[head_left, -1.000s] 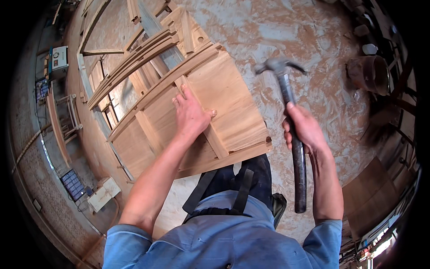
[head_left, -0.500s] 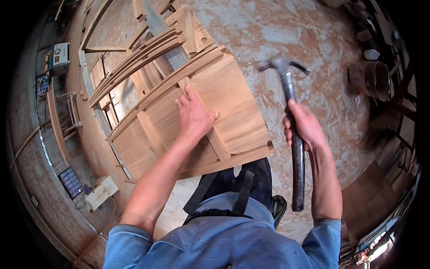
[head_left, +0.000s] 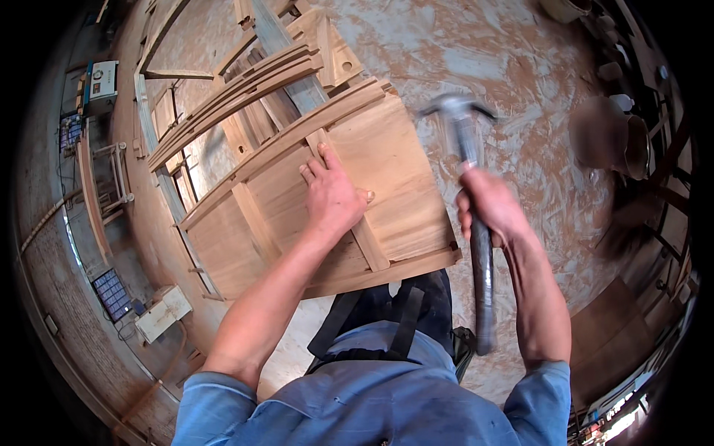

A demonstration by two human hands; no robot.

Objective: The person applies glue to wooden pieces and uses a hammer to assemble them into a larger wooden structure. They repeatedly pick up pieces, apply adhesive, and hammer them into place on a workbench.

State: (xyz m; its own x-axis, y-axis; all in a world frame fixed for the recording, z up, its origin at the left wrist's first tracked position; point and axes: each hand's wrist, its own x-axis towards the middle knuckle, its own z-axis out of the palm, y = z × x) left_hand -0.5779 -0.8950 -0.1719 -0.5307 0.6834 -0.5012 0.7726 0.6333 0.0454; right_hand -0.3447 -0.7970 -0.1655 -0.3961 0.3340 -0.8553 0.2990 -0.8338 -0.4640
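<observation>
A claw hammer [head_left: 483,279] with a dark handle is in my right hand [head_left: 494,201], its fingers closed round the upper handle. The metal head, blurred, is raised to the right of a framed wooden panel [head_left: 394,178] and does not touch it. My left hand [head_left: 336,195] presses on the panel, astride a narrow wooden crosspiece [head_left: 370,241], thumb on its right and fingers on its left and top. A second crosspiece [head_left: 256,221] lies further left. The panel's near rail [head_left: 387,275] sits just in front of my legs.
Wooden frame rails [head_left: 245,104] stretch beyond the panel to the far left. A boxy device [head_left: 103,79] and a white box [head_left: 163,314] are at the left. On the right stand a bucket [head_left: 637,147] and a brown board [head_left: 606,327]. The floor [head_left: 476,52] is smeared pale and brown.
The hammer and my right hand have shifted slightly left, nearer the panel. In the picture, the panel and my left hand sit a little further right, with the hand still on the crosspiece.
</observation>
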